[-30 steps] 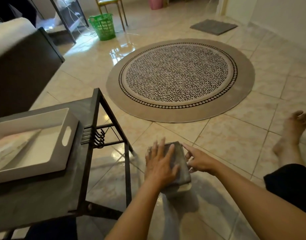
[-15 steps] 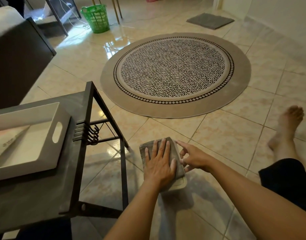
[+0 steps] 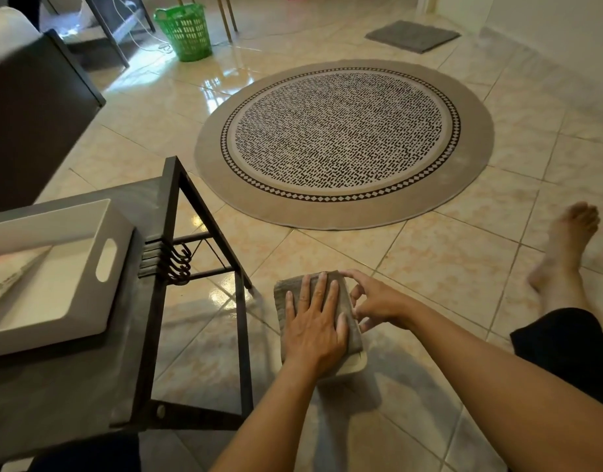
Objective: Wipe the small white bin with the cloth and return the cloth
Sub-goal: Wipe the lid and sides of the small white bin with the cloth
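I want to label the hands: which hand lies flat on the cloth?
The left hand, palm down on the grey cloth; the right hand only touches its side with curled fingers.

The left hand (image 3: 314, 327) slid back toward the person across the grey cloth (image 3: 350, 330), baring its far edge, while the right hand's fingers (image 3: 356, 296) curled up from their earlier outstretched reach beside the white bin (image 3: 356, 362).

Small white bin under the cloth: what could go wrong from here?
1. The cloth hides nearly all of the small white bin; only its near corner shows, so missed patches are hard to spot.
2. It sits on a glossy tile floor. The left hand presses flat while the right hand only fingertips the edge, so it may slide.
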`<state>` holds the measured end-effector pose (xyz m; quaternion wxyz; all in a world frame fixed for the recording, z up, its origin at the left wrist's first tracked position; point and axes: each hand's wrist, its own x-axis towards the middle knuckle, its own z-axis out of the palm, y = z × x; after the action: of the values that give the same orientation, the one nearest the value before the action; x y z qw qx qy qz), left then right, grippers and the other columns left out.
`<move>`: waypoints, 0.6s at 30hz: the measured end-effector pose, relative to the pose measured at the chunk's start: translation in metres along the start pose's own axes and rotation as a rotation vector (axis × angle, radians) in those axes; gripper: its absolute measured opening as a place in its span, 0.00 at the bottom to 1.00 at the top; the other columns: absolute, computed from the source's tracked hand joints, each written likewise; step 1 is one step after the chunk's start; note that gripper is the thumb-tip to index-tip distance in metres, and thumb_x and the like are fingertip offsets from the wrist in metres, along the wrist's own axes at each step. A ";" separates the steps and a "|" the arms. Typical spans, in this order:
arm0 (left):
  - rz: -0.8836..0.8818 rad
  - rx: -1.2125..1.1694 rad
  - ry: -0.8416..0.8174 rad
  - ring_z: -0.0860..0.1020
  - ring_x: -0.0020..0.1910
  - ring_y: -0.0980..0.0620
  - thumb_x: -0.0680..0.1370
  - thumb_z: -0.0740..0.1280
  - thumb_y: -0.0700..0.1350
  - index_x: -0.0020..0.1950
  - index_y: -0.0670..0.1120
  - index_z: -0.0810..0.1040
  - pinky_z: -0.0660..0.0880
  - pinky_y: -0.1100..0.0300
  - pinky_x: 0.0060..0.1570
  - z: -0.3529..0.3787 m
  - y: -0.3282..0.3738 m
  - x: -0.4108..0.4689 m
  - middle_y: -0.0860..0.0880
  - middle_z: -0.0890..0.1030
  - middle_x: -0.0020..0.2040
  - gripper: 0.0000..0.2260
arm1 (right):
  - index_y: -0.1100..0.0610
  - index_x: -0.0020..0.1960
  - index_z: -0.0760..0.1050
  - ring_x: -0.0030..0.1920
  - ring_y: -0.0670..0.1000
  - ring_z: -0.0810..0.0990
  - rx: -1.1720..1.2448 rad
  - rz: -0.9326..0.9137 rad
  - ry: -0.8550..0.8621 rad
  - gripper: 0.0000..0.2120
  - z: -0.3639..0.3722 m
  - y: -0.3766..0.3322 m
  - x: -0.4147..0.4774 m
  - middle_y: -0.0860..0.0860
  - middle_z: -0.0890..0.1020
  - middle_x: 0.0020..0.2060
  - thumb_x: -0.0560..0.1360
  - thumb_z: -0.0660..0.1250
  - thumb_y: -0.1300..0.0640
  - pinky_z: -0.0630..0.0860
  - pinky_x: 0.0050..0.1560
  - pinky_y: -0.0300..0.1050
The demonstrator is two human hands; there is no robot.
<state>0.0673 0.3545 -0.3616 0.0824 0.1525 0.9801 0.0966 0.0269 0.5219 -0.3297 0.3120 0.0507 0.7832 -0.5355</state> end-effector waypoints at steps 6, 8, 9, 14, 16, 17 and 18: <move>-0.069 -0.008 0.027 0.34 0.78 0.48 0.81 0.45 0.60 0.80 0.53 0.38 0.39 0.41 0.76 -0.002 -0.008 0.014 0.49 0.37 0.80 0.30 | 0.45 0.76 0.59 0.44 0.54 0.82 0.028 -0.009 0.020 0.40 -0.001 0.005 -0.001 0.58 0.75 0.49 0.74 0.67 0.74 0.86 0.43 0.53; -0.097 -0.020 0.034 0.33 0.77 0.47 0.81 0.44 0.60 0.80 0.53 0.38 0.39 0.42 0.76 0.000 -0.010 0.007 0.48 0.36 0.80 0.30 | 0.46 0.76 0.60 0.42 0.53 0.82 0.043 -0.013 0.024 0.39 0.000 0.006 0.001 0.58 0.74 0.49 0.74 0.67 0.74 0.85 0.42 0.51; -0.094 -0.022 0.033 0.33 0.77 0.47 0.81 0.44 0.60 0.80 0.53 0.38 0.38 0.42 0.76 0.001 -0.007 0.003 0.48 0.35 0.80 0.30 | 0.46 0.76 0.60 0.42 0.53 0.82 0.048 -0.015 0.019 0.39 0.000 0.005 0.001 0.58 0.74 0.49 0.74 0.67 0.74 0.85 0.41 0.50; -0.028 -0.019 0.003 0.33 0.77 0.47 0.81 0.47 0.59 0.80 0.56 0.42 0.40 0.41 0.76 -0.004 0.010 0.014 0.49 0.36 0.80 0.28 | 0.44 0.75 0.60 0.44 0.54 0.82 0.057 -0.005 0.009 0.40 -0.001 0.004 0.001 0.57 0.75 0.48 0.73 0.63 0.76 0.85 0.43 0.53; -0.051 -0.007 -0.006 0.34 0.78 0.46 0.80 0.46 0.61 0.79 0.58 0.42 0.39 0.41 0.76 -0.009 0.001 0.021 0.48 0.38 0.80 0.29 | 0.45 0.75 0.60 0.44 0.55 0.82 0.062 -0.008 0.015 0.39 -0.001 0.005 0.000 0.58 0.75 0.48 0.74 0.64 0.76 0.85 0.43 0.54; -0.068 -0.001 0.000 0.34 0.78 0.46 0.80 0.46 0.62 0.79 0.59 0.42 0.38 0.41 0.75 -0.009 -0.005 0.021 0.48 0.39 0.81 0.29 | 0.45 0.76 0.61 0.44 0.55 0.83 0.066 -0.010 0.017 0.39 0.000 0.006 0.000 0.58 0.75 0.49 0.74 0.64 0.75 0.85 0.43 0.54; -0.084 0.001 0.012 0.34 0.78 0.46 0.80 0.45 0.63 0.79 0.59 0.41 0.38 0.42 0.75 -0.008 -0.011 0.018 0.48 0.39 0.81 0.29 | 0.45 0.76 0.61 0.44 0.55 0.83 0.067 -0.012 0.019 0.39 0.002 0.006 0.000 0.58 0.75 0.49 0.74 0.65 0.75 0.85 0.43 0.54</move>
<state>0.0458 0.3484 -0.3582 0.0803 0.1104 0.9862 0.0935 0.0298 0.5228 -0.3347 0.2994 0.0615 0.7679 -0.5629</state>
